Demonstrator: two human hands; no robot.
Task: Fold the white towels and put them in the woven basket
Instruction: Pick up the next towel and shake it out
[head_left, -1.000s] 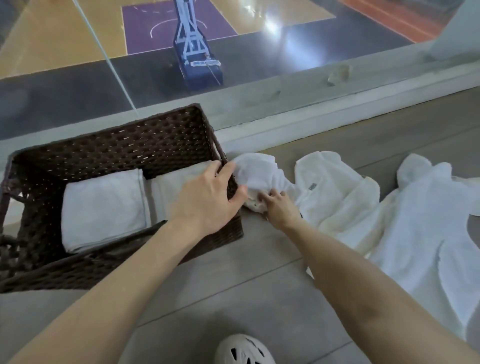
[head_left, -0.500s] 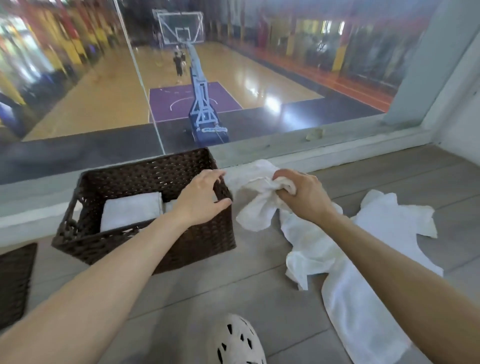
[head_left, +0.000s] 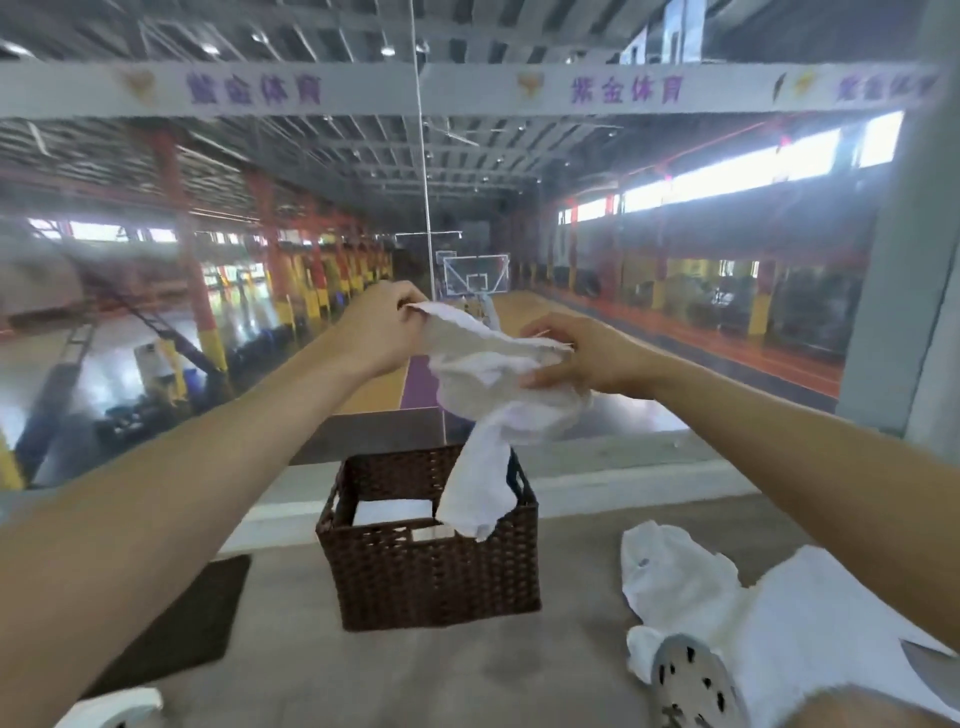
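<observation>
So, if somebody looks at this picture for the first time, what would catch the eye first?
First the crumpled white towel, held up in mid-air at the centre, pinched by the left hand and the right hand, its tail hanging down over the dark woven basket on the floor below. Then a folded towel inside the basket, and the loose white towels lying on the floor at lower right.

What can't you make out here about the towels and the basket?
Head view only.
- Woven basket contents: front wall and the held towel hide most; count unclear.
- Floor towels: cut by the right edge, partly behind a shoe.
- Left hand and right hand: fingertips partly hidden by cloth.
</observation>
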